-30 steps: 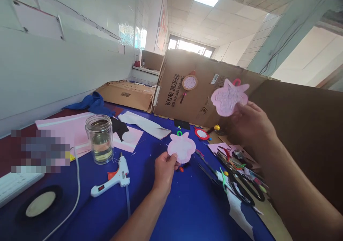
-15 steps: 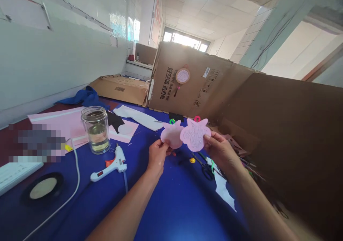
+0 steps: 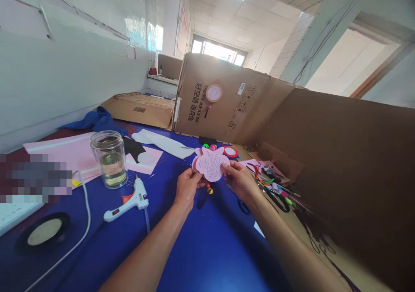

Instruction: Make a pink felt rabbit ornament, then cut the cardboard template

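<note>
I have left hand pinching rear pink cutout | right hand pinching front pink cutout by its edge | cutouts overlapping above blue bench

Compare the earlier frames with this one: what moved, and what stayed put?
The right-hand grip came down and leftward, bringing its pink cutout in front of the other pink cutout, held by the left-hand grip; the two now overlap. Neither was let go. The glue gun, glass jar and cardboard stayed in place, though the view shifted slightly.
</note>
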Demonstrator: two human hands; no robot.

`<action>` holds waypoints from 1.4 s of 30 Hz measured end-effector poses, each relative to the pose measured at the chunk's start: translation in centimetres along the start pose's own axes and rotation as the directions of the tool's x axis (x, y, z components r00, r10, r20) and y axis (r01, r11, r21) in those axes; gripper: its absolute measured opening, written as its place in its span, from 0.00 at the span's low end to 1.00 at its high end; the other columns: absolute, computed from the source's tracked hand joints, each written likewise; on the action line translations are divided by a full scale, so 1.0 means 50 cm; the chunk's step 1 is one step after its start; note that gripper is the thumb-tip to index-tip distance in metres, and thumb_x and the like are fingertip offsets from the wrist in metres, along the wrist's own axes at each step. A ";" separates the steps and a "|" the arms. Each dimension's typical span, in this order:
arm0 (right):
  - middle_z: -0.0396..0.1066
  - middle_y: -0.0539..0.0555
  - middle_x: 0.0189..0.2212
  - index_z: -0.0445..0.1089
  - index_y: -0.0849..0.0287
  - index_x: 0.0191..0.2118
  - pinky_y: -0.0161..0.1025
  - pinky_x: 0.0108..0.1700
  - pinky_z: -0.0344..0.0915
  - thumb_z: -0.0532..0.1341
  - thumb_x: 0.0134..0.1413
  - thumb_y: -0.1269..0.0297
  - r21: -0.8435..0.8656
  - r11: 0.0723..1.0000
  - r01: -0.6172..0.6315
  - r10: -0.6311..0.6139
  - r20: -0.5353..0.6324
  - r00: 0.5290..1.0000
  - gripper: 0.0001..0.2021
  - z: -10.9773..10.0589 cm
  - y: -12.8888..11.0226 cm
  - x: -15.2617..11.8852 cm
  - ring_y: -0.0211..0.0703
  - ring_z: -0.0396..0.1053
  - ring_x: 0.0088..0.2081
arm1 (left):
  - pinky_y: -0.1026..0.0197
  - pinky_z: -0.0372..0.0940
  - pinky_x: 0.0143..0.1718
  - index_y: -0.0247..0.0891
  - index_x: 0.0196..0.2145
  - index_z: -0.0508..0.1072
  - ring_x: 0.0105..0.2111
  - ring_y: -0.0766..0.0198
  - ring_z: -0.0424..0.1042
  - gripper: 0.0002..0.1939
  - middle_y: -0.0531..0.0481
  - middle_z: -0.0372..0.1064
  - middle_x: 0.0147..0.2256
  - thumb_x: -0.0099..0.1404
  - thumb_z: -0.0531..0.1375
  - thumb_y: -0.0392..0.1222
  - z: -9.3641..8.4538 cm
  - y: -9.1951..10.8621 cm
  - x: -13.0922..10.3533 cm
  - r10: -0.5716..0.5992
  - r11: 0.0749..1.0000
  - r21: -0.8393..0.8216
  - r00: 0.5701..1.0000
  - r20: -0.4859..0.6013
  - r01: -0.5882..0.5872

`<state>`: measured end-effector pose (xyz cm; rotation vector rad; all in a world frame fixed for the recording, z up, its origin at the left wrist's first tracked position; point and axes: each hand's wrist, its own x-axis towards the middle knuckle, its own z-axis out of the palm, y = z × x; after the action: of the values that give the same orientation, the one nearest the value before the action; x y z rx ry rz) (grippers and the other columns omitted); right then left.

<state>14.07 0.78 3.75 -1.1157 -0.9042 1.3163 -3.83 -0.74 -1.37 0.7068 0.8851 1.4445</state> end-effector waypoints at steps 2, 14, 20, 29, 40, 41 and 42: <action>0.75 0.46 0.24 0.78 0.57 0.31 0.28 0.25 0.65 0.89 0.23 0.53 -0.003 1.000 0.002 -0.002 -0.011 1.000 0.28 -0.002 0.005 0.001 0.31 0.66 0.25 | 0.65 0.73 0.32 0.34 0.37 0.84 0.28 0.63 0.80 0.16 0.42 0.84 0.33 0.56 0.76 0.48 0.000 0.001 0.000 -0.006 1.000 0.002 1.000 -0.004 0.006; 0.76 0.47 0.26 0.78 0.57 0.34 0.32 0.26 0.61 0.88 0.26 0.55 -0.020 0.998 0.053 -0.054 -0.041 0.998 0.27 -0.015 0.029 0.016 0.34 0.66 0.25 | 0.65 0.74 0.33 0.34 0.40 0.85 0.30 0.63 0.81 0.14 0.43 0.84 0.34 0.59 0.75 0.44 0.004 0.003 -0.001 -0.048 0.999 0.009 0.996 0.069 0.047; 0.75 0.46 0.26 0.76 0.56 0.32 0.31 0.26 0.62 0.87 0.26 0.54 0.009 0.980 0.198 -0.196 -0.073 0.978 0.27 -0.013 0.022 0.041 0.34 0.66 0.25 | 0.63 0.74 0.34 0.35 0.37 0.82 0.32 0.61 0.82 0.15 0.44 0.84 0.35 0.56 0.76 0.45 0.000 0.000 0.003 -0.037 0.999 0.018 0.997 0.063 0.036; 0.72 0.44 0.24 0.75 0.56 0.33 0.32 0.26 0.61 0.83 0.33 0.56 -0.056 0.873 0.484 -0.487 -0.084 0.869 0.23 0.012 -0.092 0.181 0.34 0.64 0.24 | 0.63 0.71 0.32 0.36 0.37 0.80 0.31 0.62 0.81 0.11 0.41 0.85 0.39 0.57 0.71 0.43 -0.005 -0.011 0.009 -0.048 0.996 0.076 0.999 -0.011 0.048; 0.72 0.47 0.28 0.69 0.56 0.33 0.32 0.27 0.61 0.71 0.45 0.67 -0.172 0.716 0.677 -0.698 -0.207 0.685 0.11 0.132 -0.264 0.435 0.36 0.67 0.27 | 0.63 0.68 0.33 0.37 0.35 0.81 0.31 0.62 0.79 0.11 0.42 0.84 0.38 0.56 0.71 0.45 -0.004 -0.010 -0.003 -0.073 0.990 0.123 0.997 -0.012 0.074; 0.72 0.47 0.28 0.69 0.56 0.33 0.32 0.27 0.61 0.70 0.45 0.68 -0.174 0.716 0.676 -0.697 -0.214 0.684 0.10 0.142 -0.275 0.453 0.36 0.67 0.27 | 0.63 0.68 0.33 0.37 0.34 0.81 0.31 0.62 0.79 0.11 0.42 0.84 0.37 0.56 0.71 0.46 -0.003 -0.010 -0.003 -0.080 0.989 0.124 0.997 -0.017 0.082; 0.71 0.46 0.27 0.69 0.56 0.33 0.32 0.27 0.61 0.70 0.46 0.69 -0.176 0.719 0.672 -0.694 -0.221 0.685 0.10 0.150 -0.284 0.470 0.36 0.67 0.27 | 0.63 0.67 0.32 0.37 0.34 0.81 0.30 0.63 0.78 0.11 0.42 0.84 0.37 0.55 0.71 0.46 -0.003 -0.011 -0.002 -0.087 0.989 0.122 0.996 -0.020 0.089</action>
<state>12.49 25.90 17.05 -0.8514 -1.0334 0.4859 -3.65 -0.87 -1.90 0.7397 1.0110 1.3270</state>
